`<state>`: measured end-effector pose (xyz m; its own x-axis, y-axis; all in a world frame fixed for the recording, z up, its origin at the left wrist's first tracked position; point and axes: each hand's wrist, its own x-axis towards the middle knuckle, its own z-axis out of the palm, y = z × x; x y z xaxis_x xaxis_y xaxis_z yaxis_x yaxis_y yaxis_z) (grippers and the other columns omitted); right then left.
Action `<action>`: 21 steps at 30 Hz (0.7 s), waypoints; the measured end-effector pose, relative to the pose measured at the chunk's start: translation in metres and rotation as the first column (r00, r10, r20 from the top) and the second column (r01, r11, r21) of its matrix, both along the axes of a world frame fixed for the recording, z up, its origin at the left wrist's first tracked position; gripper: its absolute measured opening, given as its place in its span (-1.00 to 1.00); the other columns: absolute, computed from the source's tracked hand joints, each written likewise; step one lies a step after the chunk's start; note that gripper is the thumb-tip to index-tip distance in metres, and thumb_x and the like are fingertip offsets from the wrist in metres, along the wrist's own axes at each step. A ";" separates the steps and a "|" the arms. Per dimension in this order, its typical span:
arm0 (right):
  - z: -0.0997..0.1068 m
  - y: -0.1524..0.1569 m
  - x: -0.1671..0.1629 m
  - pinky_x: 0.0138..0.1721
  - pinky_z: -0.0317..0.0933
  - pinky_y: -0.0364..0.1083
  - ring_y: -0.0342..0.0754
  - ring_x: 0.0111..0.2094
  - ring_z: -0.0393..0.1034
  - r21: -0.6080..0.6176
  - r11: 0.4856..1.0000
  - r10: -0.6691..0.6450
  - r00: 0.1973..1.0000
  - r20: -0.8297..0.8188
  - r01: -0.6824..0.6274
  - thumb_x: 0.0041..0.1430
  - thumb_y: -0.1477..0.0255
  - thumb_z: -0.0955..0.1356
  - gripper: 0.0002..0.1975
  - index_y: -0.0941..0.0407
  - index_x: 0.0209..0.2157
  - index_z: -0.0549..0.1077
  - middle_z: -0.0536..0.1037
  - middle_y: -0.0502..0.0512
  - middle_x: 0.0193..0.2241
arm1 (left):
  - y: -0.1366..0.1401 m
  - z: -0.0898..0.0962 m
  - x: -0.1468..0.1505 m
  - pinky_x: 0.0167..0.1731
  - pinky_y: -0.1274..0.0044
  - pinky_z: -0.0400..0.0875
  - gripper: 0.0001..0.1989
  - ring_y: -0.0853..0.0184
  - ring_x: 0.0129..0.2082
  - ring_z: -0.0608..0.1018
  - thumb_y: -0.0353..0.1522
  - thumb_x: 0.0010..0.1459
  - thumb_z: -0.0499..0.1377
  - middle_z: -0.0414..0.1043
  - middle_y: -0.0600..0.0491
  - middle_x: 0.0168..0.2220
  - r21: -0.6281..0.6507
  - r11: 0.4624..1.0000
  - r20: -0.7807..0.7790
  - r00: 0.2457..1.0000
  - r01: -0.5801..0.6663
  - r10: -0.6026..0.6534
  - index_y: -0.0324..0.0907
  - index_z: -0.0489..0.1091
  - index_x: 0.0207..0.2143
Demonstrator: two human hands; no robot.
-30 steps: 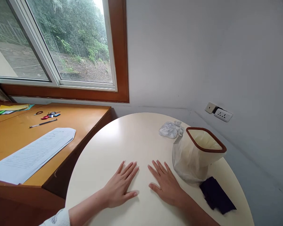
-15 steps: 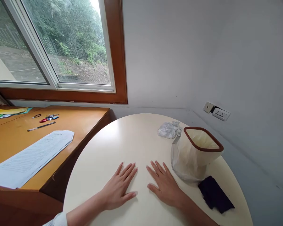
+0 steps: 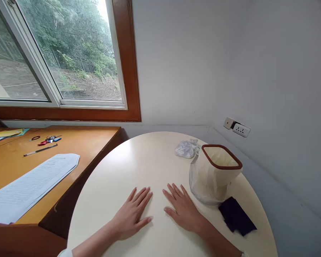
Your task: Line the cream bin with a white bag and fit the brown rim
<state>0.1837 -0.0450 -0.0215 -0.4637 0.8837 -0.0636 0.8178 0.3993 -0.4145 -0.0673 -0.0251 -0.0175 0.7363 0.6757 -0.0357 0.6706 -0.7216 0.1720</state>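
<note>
My left hand (image 3: 132, 216) lies palm down on the round cream table (image 3: 144, 160), fingers stretched and thumb out to the side. Flat on the same surface, my right hand (image 3: 183, 210) has its fingers spread and holds nothing. Just beyond it, to the right, stands a trash bin (image 3: 216, 178) with a brown rim and a pale plastic liner draped over its outside. A dark purple folded cloth (image 3: 237, 216) lies in front of the bin. Behind the bin sits a bunched clear plastic bag (image 3: 186, 149).
On the left, a wooden desk (image 3: 88, 139) carries a stack of printed sheets (image 3: 37, 182), a pen (image 3: 40, 150), keys (image 3: 51, 139) and coloured papers (image 3: 6, 134). A window (image 3: 80, 64) is above it. Wall sockets (image 3: 241, 129) are behind the table at right.
The whole view has shifted slightly, with the bin, cloth and desk items appearing a little further left. Both hands stay flat in the same places on the table.
</note>
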 end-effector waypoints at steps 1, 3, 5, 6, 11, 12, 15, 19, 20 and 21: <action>0.000 0.000 0.000 0.21 -0.51 0.09 -0.03 0.26 -0.37 0.004 1.000 -0.007 1.000 -0.008 0.008 0.25 0.16 0.00 -0.48 -0.05 0.22 -0.09 -0.17 -0.04 0.26 | 0.000 0.000 0.000 0.18 0.17 -0.24 -0.34 0.15 0.25 -0.11 -0.08 0.20 -0.17 -0.34 0.08 0.27 0.004 1.000 0.003 1.000 0.001 -0.001 -0.03 -0.47 0.22; 0.000 -0.001 -0.001 0.21 -0.47 0.07 -0.04 0.26 -0.32 0.018 0.999 -0.027 0.999 -0.027 0.027 0.27 0.21 0.01 -0.51 -0.03 0.21 -0.03 -0.11 -0.03 0.25 | -0.001 0.001 0.000 0.18 0.17 -0.23 -0.34 0.15 0.25 -0.09 -0.08 0.21 -0.16 -0.33 0.07 0.27 0.010 1.000 0.011 1.000 0.006 -0.007 -0.03 -0.47 0.22; -0.001 -0.003 -0.001 0.22 -0.43 0.06 -0.06 0.25 -0.27 0.038 0.998 -0.045 0.998 -0.048 0.046 0.28 0.25 0.01 -0.54 -0.01 0.19 0.03 -0.06 -0.01 0.24 | -0.002 0.003 0.000 0.18 0.17 -0.21 -0.34 0.15 0.25 -0.09 -0.09 0.21 -0.16 -0.33 0.06 0.27 0.011 1.000 0.016 1.000 0.011 -0.011 -0.03 -0.47 0.22; -0.002 -0.004 -0.001 0.22 -0.41 0.06 -0.06 0.25 -0.25 0.051 0.997 -0.050 0.997 -0.059 0.053 0.28 0.27 0.02 -0.54 -0.01 0.19 0.04 -0.04 0.00 0.24 | -0.002 0.004 -0.001 0.18 0.16 -0.21 -0.34 0.15 0.25 -0.09 -0.09 0.21 -0.16 -0.33 0.06 0.27 0.010 1.000 0.018 1.000 0.011 -0.011 -0.02 -0.47 0.22; -0.008 -0.010 -0.006 0.19 -0.21 0.06 -0.05 0.18 -0.01 0.177 0.981 -0.059 0.990 -0.125 0.080 0.27 0.36 0.09 -0.62 0.04 0.09 0.22 0.20 0.06 0.15 | -0.001 0.001 -0.003 0.17 0.15 -0.18 -0.34 0.13 0.25 -0.06 -0.10 0.21 -0.14 -0.30 0.04 0.27 0.027 1.000 0.043 0.999 0.016 -0.017 -0.02 -0.43 0.23; -0.007 -0.011 -0.007 0.16 -0.14 0.05 -0.06 0.12 0.12 0.225 0.970 -0.059 0.986 -0.155 0.094 0.26 0.40 0.10 -0.65 0.04 0.02 0.29 0.32 0.06 0.07 | 0.000 -0.001 -0.004 0.17 0.15 -0.17 -0.34 0.13 0.24 -0.05 -0.10 0.20 -0.13 -0.28 0.04 0.27 0.034 0.999 0.051 0.999 0.016 -0.018 -0.02 -0.42 0.23; 0.007 -0.012 -0.003 0.05 0.05 0.00 -0.13 -0.21 0.38 0.425 0.893 -0.039 0.966 -0.257 0.149 0.22 0.52 0.13 -0.73 0.07 -0.21 0.42 0.54 0.02 -0.27 | 0.000 -0.009 -0.005 0.16 0.13 -0.15 -0.36 0.13 0.24 -0.01 -0.11 0.20 -0.12 -0.21 0.03 0.27 0.047 0.999 0.073 0.997 0.005 -0.008 -0.02 -0.35 0.24; 0.047 -0.001 0.030 -0.07 0.12 0.00 -0.11 -0.34 0.38 0.692 0.681 -0.046 0.956 -0.289 0.241 0.18 0.52 0.19 -0.83 0.12 -0.31 0.40 0.53 0.05 -0.39 | 0.001 -0.014 -0.001 0.15 0.13 -0.09 -0.47 0.15 0.20 0.10 -0.16 0.21 -0.12 -0.01 0.01 0.23 0.055 0.996 0.132 0.990 -0.064 0.056 -0.03 -0.10 0.21; 0.058 0.003 0.042 -0.09 0.13 0.00 -0.09 -0.32 0.38 0.740 0.615 -0.074 0.954 -0.289 0.272 0.18 0.51 0.19 -0.83 0.13 -0.30 0.40 0.53 0.07 -0.38 | 0.002 -0.013 0.002 0.14 0.13 -0.06 -0.51 0.16 0.18 0.15 -0.18 0.21 -0.11 0.06 0.00 0.20 0.055 0.994 0.156 0.984 -0.091 0.081 -0.04 -0.02 0.18; 0.068 0.007 0.056 -0.11 0.14 0.00 -0.06 -0.27 0.38 0.768 0.564 -0.120 0.951 -0.286 0.302 0.18 0.48 0.19 -0.83 0.14 -0.28 0.40 0.53 0.11 -0.34 | 0.002 -0.012 0.005 0.13 0.14 -0.02 -0.55 0.16 0.15 0.20 -0.21 0.20 -0.10 0.14 -0.02 0.16 0.054 0.992 0.181 0.978 -0.118 0.106 -0.06 0.07 0.14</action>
<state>0.2392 -0.0379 0.0467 -0.1780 0.6059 0.7754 0.8693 0.4661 -0.1647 -0.0621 -0.0229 -0.0295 0.6467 0.7508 0.1347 0.7107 -0.6572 0.2508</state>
